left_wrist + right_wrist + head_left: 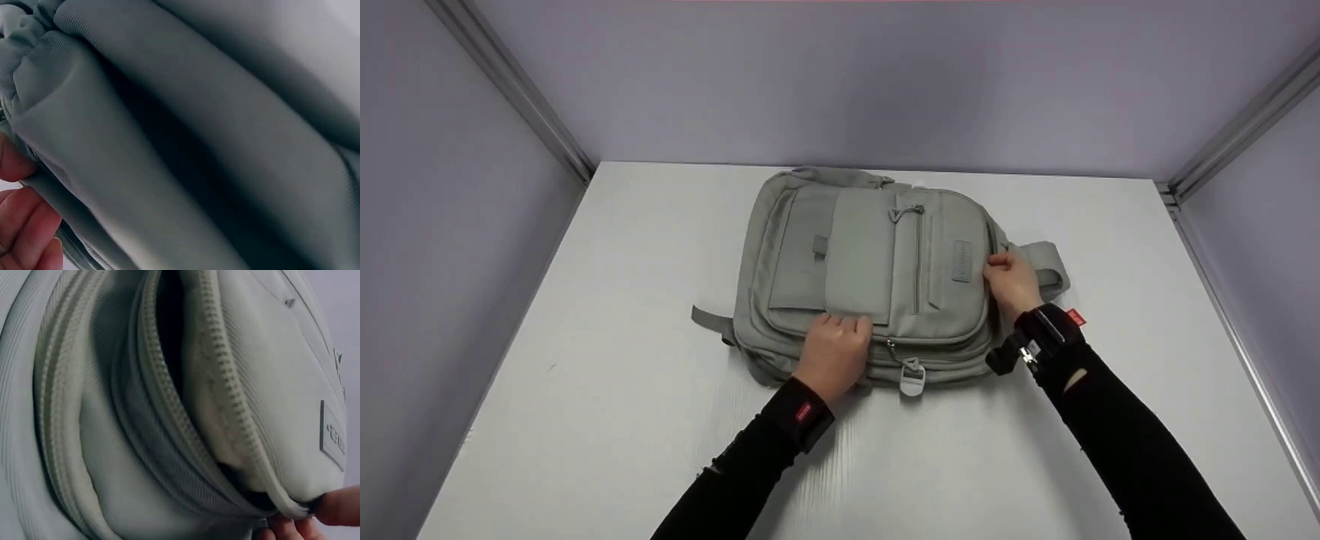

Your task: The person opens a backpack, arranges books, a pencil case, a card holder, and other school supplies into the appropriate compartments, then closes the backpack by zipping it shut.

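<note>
A grey-green backpack (859, 259) lies on its back with its front facing up and its top end to the right. My left hand (835, 352) grips its near side edge, and in the left wrist view the thumb and fingers (34, 225) pinch a fold of the fabric. At the top end, my right hand (1011, 283) pinches the edge of the front compartment. The right wrist view shows this compartment's zipper (225, 371) parted, with a dark gap between its rows of teeth. A small dark piece sits under the right thumb (340, 506).
The backpack rests on a white table (622, 420). A strap loop (1046, 262) sticks out at the right, another strap end (709, 319) at the left. A light grey buckle tag (913, 379) hangs on the near side. Pale walls (885, 82) enclose the table.
</note>
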`<control>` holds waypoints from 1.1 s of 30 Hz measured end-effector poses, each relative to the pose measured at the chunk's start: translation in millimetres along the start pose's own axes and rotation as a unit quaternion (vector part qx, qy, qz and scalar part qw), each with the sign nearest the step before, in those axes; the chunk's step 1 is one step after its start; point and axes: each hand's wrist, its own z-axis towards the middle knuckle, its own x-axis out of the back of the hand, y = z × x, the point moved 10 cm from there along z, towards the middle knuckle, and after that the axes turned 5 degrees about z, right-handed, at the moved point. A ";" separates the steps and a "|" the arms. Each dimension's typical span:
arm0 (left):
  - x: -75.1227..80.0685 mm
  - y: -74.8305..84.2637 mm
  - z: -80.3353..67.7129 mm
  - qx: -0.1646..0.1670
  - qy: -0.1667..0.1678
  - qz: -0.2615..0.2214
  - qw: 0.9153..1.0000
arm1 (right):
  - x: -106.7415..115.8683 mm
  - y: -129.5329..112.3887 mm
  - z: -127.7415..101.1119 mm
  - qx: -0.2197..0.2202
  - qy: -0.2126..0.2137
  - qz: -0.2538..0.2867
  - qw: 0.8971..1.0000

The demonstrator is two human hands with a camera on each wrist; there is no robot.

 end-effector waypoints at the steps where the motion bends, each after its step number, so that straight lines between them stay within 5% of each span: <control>1: 0.8 -0.3 -0.2 -0.001 0.003 -0.003 1.000 | 0.6 -1.0 -1.4 0.001 0.004 -0.003 1.000; 5: 1.2 -1.0 -1.0 -0.004 0.001 -0.013 1.000 | 6.8 -9.8 -12.2 0.035 0.049 -0.004 0.998; 10: 0.6 -1.9 -1.0 -0.006 -0.008 -0.021 1.000 | 8.4 -36.8 -49.4 0.172 0.135 -0.007 0.976; 13: 1.6 -4.0 -0.3 -0.005 -0.010 -0.029 1.000 | -16.3 -48.4 -81.6 0.239 0.097 -0.035 0.966; 16: 2.3 -6.7 -0.1 -0.002 -0.011 -0.039 0.999 | -52.3 -48.2 -111.1 0.264 0.023 -0.083 0.961; 19: 2.6 -7.1 -1.9 -0.002 -0.011 -0.036 0.999 | -79.1 -43.9 -132.4 0.279 -0.005 -0.142 0.950; 26: 2.6 -5.6 -6.6 0.007 0.000 -0.026 1.000 | -105.8 -38.3 -147.5 0.303 0.040 -0.232 0.923; 33: 4.5 -6.2 -6.4 0.016 0.015 -0.027 0.999 | -108.5 -41.5 -147.3 0.333 0.078 -0.261 0.903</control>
